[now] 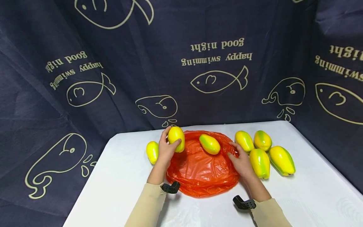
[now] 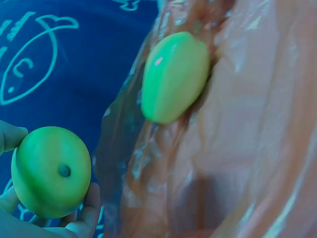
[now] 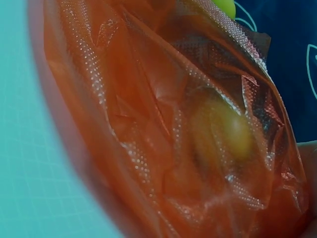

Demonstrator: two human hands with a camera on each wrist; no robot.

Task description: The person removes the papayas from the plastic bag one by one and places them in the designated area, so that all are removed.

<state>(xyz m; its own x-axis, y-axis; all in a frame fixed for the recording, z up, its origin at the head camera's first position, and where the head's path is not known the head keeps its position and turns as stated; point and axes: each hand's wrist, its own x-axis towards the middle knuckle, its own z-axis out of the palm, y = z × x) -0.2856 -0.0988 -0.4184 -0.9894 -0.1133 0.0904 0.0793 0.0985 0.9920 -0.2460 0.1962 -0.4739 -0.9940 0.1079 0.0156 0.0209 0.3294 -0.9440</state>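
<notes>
My left hand (image 1: 167,148) grips a yellow-green papaya (image 1: 176,138) between thumb and fingers, over the left rim of a red plastic bag (image 1: 202,162). In the left wrist view this papaya (image 2: 52,171) shows its end with a small dark stem spot. The bag lies on the table with its mouth spread wide. A second papaya (image 1: 210,144) rests inside, toward the back. My right hand (image 1: 242,160) holds the bag's right rim, thumb and fingers at the film. The right wrist view shows a papaya (image 3: 223,131) dimly through the red plastic.
One papaya (image 1: 152,152) lies on the white table (image 1: 113,186) left of the bag, beside my left hand. Several more, including a large papaya (image 1: 282,160), sit close together right of my right hand. A dark blue printed cloth (image 1: 170,63) hangs behind the table.
</notes>
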